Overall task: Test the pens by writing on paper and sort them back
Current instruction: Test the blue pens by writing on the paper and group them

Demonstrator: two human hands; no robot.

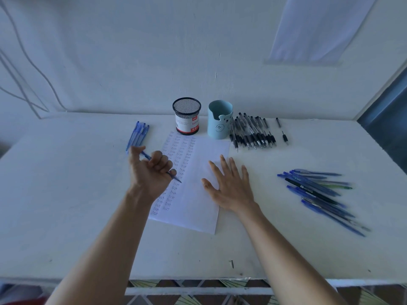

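A white sheet of paper [198, 208] lies in the middle of the table, its left half covered with columns of the handwritten word "test". My left hand [152, 172] grips a blue pen [176, 178] whose tip points down at the written columns. Flat on the sheet's right part rests my right hand [231, 186], fingers spread. A few blue pens [137, 134] lie at the far left. Several black pens [252, 132] are piled beside the cups. Several mixed blue and dark pens [319, 190] lie at the right.
A black mesh pen cup [187, 116] and a light blue bear cup [220, 119] stand at the back against the wall. Two short black pen parts [282, 130] lie right of the black pile. The table's front edge [198, 279] runs below my forearms.
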